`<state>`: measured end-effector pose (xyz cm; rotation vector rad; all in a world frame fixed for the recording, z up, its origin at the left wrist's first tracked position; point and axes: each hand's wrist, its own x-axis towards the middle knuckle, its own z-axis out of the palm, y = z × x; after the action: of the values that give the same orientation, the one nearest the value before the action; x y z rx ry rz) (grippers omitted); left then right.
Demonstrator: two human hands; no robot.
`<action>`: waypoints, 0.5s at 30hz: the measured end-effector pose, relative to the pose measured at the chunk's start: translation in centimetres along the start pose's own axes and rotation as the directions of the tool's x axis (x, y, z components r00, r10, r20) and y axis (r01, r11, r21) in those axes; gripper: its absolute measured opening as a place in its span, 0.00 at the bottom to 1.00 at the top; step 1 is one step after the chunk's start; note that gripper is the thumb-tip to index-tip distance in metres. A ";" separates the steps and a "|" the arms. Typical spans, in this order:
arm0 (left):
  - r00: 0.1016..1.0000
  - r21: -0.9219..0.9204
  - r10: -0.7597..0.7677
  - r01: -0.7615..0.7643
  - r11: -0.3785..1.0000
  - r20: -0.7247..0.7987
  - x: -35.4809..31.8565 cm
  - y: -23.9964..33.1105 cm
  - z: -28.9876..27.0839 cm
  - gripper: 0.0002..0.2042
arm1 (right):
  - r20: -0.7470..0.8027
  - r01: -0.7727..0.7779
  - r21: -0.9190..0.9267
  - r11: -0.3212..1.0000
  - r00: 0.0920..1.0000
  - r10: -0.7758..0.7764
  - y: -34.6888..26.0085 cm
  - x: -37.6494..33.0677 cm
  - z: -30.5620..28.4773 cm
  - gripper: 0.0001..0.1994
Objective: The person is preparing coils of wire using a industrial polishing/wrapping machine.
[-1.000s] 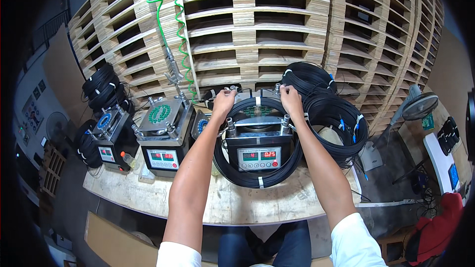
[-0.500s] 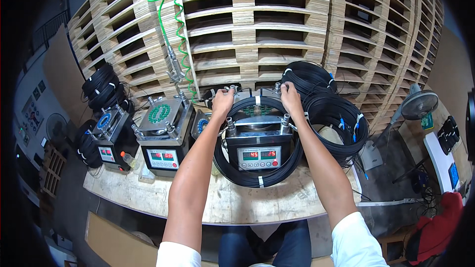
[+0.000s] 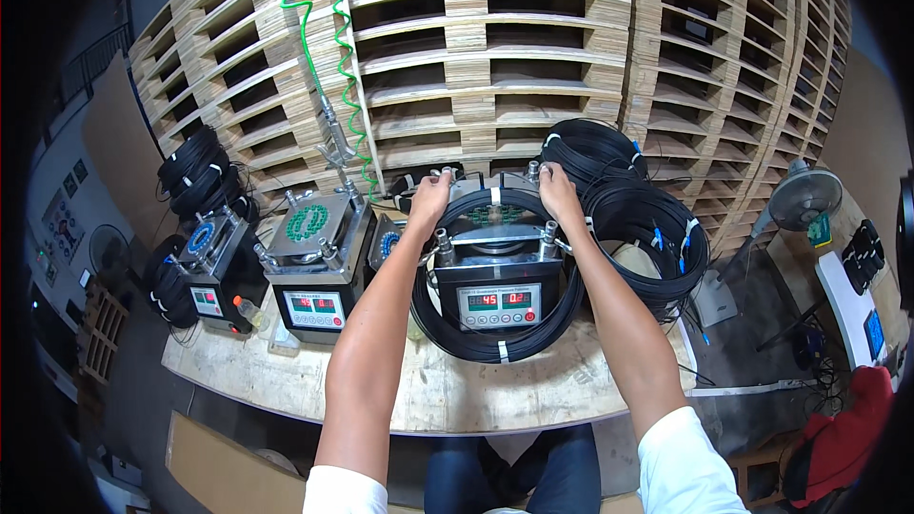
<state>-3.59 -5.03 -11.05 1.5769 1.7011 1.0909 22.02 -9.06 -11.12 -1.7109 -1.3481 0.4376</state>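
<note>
A worker's left hand (image 3: pixel 430 196) and right hand (image 3: pixel 555 188) are gripping, fingers curled, the far arc of a black cable coil (image 3: pixel 495 347) looped around a grey machine (image 3: pixel 495 276) sitting mid-surface (image 3: pixel 381 390), wooden pallets (image 3: pixel 495 57) stacked behind.

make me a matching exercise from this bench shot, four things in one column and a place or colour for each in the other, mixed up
Things:
1. coiled spiral air hose
2. black cable coil ringing the middle metal machine
3. left hand
4. stack of black cable coils with blue tips

Matches:
A. at the far left rim of the coil on the machine
B. green, hanging before the wooden pallets
C. right of the middle machine, on the bench
D. bound with white ties, around the box with red digits

Pairs: 1-B, 2-D, 3-A, 4-C
</note>
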 end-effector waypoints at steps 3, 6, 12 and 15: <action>0.999 -0.078 -0.003 0.005 0.997 0.034 -0.8 1.0 0.9 0.34 | -0.041 0.107 0.023 0.994 0.993 -0.106 2.0 1.2 -0.1 0.24; 1.000 -0.083 0.011 -0.012 0.996 -0.017 0.8 -0.9 0.1 0.34 | -0.025 0.112 0.114 0.987 0.994 -0.109 0.7 0.7 0.9 0.24; 0.998 0.001 0.060 -0.060 0.998 0.028 0.1 0.0 0.5 0.34 | -0.074 0.012 0.092 0.996 0.997 -0.005 -0.6 -0.8 -0.8 0.26; 0.997 -0.039 0.072 -0.071 0.997 0.039 0.9 -1.3 -0.4 0.35 | 0.001 -0.025 0.079 0.997 1.000 0.025 -2.2 -1.7 -0.7 0.26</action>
<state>-4.68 -4.19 -11.87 1.6366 1.5999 1.1114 20.65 -10.89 -9.41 -1.6647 -1.2939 0.4985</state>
